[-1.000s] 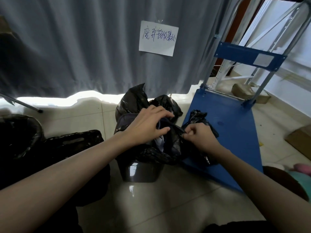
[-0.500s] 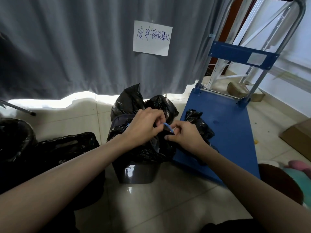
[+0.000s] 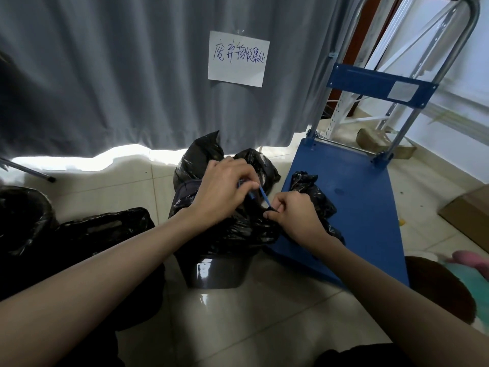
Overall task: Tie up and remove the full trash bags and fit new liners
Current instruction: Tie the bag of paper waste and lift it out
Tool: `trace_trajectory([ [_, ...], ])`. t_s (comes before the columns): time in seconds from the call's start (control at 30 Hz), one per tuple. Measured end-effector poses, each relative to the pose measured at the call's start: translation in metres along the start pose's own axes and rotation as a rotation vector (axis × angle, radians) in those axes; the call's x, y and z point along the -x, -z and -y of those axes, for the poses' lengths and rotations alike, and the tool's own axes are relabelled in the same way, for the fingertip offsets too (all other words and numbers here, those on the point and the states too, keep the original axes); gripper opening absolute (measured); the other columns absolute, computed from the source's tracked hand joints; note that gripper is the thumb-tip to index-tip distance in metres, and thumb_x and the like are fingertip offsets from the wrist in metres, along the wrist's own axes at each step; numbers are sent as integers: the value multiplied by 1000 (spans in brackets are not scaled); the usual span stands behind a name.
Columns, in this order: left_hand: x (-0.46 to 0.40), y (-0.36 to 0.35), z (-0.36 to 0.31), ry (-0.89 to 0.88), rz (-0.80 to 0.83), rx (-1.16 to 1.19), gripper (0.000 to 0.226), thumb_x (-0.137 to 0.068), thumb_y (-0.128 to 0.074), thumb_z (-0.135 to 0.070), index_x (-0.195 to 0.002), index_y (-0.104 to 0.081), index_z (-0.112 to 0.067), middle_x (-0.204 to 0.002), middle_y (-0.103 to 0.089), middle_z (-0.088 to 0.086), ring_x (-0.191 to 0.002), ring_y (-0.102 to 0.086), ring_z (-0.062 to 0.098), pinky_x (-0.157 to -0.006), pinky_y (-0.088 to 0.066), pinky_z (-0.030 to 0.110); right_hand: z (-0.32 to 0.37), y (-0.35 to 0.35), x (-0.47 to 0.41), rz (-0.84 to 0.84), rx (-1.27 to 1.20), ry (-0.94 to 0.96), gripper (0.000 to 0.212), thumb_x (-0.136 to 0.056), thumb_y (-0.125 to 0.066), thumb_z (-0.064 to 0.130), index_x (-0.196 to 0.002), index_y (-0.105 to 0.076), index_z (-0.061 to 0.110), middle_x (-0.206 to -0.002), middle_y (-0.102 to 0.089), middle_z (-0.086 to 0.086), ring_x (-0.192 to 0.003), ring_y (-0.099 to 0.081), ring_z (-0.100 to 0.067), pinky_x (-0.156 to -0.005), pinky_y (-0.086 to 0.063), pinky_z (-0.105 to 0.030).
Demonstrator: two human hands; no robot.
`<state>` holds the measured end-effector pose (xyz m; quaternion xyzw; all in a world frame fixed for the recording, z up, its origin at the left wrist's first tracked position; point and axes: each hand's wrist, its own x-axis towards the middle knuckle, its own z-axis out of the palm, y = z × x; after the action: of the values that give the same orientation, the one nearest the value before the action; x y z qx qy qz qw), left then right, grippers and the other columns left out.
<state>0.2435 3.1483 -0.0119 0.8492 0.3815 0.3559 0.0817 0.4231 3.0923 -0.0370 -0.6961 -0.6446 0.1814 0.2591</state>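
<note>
**Blue drawstring pulled out between both hands over the bin**

Since a second ago, both hands have drawn a thin blue drawstring (image 3: 262, 194) out of the black plastic, where earlier only bunched bag showed between them; half a second ago just a short stub of it was visible.

Head view, with the small dark bin (image 3: 215, 271) as landmark. The trash bag (image 3: 232, 231) sits in the bin, its black plastic gathered and spilling over the rim. Directly above the bin, the left hand (image 3: 222, 192) has its fingers curled round one end of the drawstring, and the right hand (image 3: 293, 215), just right of it, pinches the other end together with a fold of bag. The drawstring's long axis runs diagonally, from upper left at the left hand down to lower right at the right hand, and it looks taut.

One blue trolley (image 3: 354, 202) lies flat just right of the bin, its handle rising at the far end. Black plastic shows at three further spots: one bundle (image 3: 201, 157) behind the bin, one piece (image 3: 308, 184) on the trolley's near edge, and one bag (image 3: 105, 226) to the bin's left. A second lined bin (image 3: 21, 215) stands at far left. Behind the bin hangs a grey curtain (image 3: 119, 75) with one handwritten paper note (image 3: 238, 62) pinned to it.
</note>
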Motion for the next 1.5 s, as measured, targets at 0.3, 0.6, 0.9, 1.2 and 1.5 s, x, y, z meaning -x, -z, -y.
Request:
trace_trajectory([
  [0.3, -9, 12, -8, 218, -245, 363, 4, -86, -67, -24, -83, -66, -25, -81, -62, -14, -78, -59, 8, -79, -50, 36, -2, -2, 1, 98, -84, -68, 42, -80, -78, 13, -59, -42, 17, -56, -46, 3, -54, -43, -8, -55, -39, -24],
  [0.6, -4, 23, -29, 33, -84, 459, 5, -84, -74, -13, -88, -71, -11, -79, -65, -7, -75, -61, 11, -72, -45, 16, 10, -8, -4, -48, -121, -4, 13, -79, -78, 28, -78, -66, 29, -69, -65, 3, -71, -64, -15, -72, -56, -41],
  [0.9, 12, 3, 7, 127, 185, 148, 45, -68, -83, -42, -108, -65, -32, -78, -60, -10, -73, -59, 5, -78, -51, 38, 15, -15, -4, -38, -99, -2, 11, -81, -74, 30, -73, -69, 24, -64, -64, 5, -66, -63, -16, -66, -57, -43],
  [1.2, 7, 2, 4, 45, 113, 25, 13, -78, -77, -31, -75, -68, -22, -71, -64, -10, -66, -59, 5, -72, -50, 34, 26, -25, -10, -85, -87, 50, 18, -81, -68, 27, -67, -59, 33, -63, -60, 5, -63, -59, -12, -60, -51, -36],
  [1.5, -3, 23, 8, 19, -93, -22, 26, -84, -69, -32, -70, -51, -21, -68, -51, -13, -64, -48, 8, -73, -34, 29, 29, -32, -30, -69, 29, -43, 13, -85, -69, 24, -75, -61, 24, -73, -62, 7, -75, -62, -17, -68, -52, -35],
])
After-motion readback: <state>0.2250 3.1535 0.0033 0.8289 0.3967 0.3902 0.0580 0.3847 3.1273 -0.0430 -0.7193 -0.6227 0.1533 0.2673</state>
